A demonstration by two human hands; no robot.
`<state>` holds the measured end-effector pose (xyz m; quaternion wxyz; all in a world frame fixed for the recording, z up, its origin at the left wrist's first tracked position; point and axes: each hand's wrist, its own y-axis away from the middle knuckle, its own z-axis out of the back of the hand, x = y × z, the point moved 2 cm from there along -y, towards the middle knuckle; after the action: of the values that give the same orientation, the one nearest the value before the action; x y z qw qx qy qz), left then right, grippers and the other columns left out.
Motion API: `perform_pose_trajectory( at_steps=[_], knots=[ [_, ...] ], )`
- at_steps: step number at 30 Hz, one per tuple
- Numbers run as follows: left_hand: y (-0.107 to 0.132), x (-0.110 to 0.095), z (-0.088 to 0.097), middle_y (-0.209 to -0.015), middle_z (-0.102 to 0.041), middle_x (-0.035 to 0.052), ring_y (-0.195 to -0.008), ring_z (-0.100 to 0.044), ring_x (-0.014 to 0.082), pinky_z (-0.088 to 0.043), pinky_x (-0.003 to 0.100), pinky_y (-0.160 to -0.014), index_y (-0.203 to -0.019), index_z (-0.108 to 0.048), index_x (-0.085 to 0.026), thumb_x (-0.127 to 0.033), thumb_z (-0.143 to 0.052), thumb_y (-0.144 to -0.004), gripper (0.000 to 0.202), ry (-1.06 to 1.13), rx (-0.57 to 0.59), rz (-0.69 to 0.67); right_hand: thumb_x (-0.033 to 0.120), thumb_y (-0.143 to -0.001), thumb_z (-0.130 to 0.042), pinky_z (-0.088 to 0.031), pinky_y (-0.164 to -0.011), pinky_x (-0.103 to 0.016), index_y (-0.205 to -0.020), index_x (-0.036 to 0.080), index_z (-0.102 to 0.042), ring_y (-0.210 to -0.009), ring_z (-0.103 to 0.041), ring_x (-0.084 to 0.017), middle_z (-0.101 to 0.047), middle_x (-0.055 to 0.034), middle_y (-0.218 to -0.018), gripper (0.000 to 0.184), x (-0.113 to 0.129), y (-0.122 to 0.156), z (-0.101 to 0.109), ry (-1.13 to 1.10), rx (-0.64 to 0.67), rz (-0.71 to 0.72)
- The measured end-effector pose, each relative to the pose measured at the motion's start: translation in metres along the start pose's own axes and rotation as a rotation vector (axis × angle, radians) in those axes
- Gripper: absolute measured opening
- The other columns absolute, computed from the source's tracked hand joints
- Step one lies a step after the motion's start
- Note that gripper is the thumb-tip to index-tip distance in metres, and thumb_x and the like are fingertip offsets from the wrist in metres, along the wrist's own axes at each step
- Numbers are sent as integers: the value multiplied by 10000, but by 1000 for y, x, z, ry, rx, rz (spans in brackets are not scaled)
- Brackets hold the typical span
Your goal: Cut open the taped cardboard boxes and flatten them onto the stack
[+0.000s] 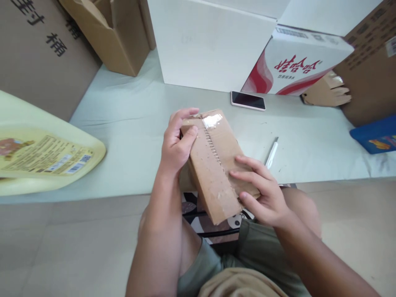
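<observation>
A small brown cardboard box (213,165) sits tilted at the table's front edge, its near end jutting out over my lap. Clear tape shines on its far end, and a torn, ridged seam runs along its top. My left hand (179,142) is closed on the box's far left corner, thumb on top and fingers over the far end. My right hand (261,189) touches the box's right side with spread, stretched fingers. Just beyond that hand, a white utility knife (272,153) lies on the table with its tip pointing away.
A phone (248,101) lies by a large white box (213,45). Farther right stand a red-and-white carton (297,62), a cardboard hand shape (328,90) and a blue package (375,134). To the left are a yellow jug (46,148), an open cardboard box (123,41) and a large carton (40,53).
</observation>
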<state>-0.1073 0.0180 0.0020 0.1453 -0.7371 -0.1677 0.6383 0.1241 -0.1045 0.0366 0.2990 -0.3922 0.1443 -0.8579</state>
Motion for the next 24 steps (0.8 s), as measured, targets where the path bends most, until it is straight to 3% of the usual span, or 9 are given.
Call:
perform_pose_trajectory(
  at_steps=[5,11,17,21,24],
  knots=[
    [0,1,1,-1294,-725,49,-1262,-664,304,-551,477,-1110,-1143,-738,-308,-362,-725,-893,256,-4,6,14,313,-1003,-634,-602,-1117,-505,-1336,225,-708,-1366,-666,-331,-647,-176,-1464,353,-1,2,-3,19,-33,12],
    [0,6,4,-1269,-739,42,-1142,-695,266,-578,401,-1002,-1190,-732,-324,-398,-739,-867,332,107,-5,58,636,-969,-670,-617,-1071,-543,-1468,235,-608,-1308,-673,-370,-606,-198,-1446,644,-9,14,-8,32,-120,58],
    [1,9,1,-1225,-718,45,-1083,-693,261,-571,399,-966,-1170,-715,-317,-346,-749,-846,327,120,-24,63,526,-976,-702,-597,-1115,-528,-1529,268,-560,-1329,-640,-327,-593,-175,-1429,627,-10,19,-12,39,-262,37],
    [2,7,-1,-1169,-726,41,-1023,-691,251,-567,410,-959,-1200,-709,-317,-315,-726,-854,346,114,-7,81,432,-1046,-607,-656,-1025,-535,-1460,262,-638,-1277,-689,-325,-632,-170,-1394,448,-5,17,-8,45,-328,71],
    [1,4,-1,-1179,-730,41,-1060,-690,264,-564,433,-1004,-1194,-720,-313,-303,-713,-854,341,83,1,76,403,-1073,-554,-649,-1051,-582,-1360,237,-709,-1290,-700,-349,-667,-166,-1347,366,-4,16,-8,56,-287,91]
  ],
)
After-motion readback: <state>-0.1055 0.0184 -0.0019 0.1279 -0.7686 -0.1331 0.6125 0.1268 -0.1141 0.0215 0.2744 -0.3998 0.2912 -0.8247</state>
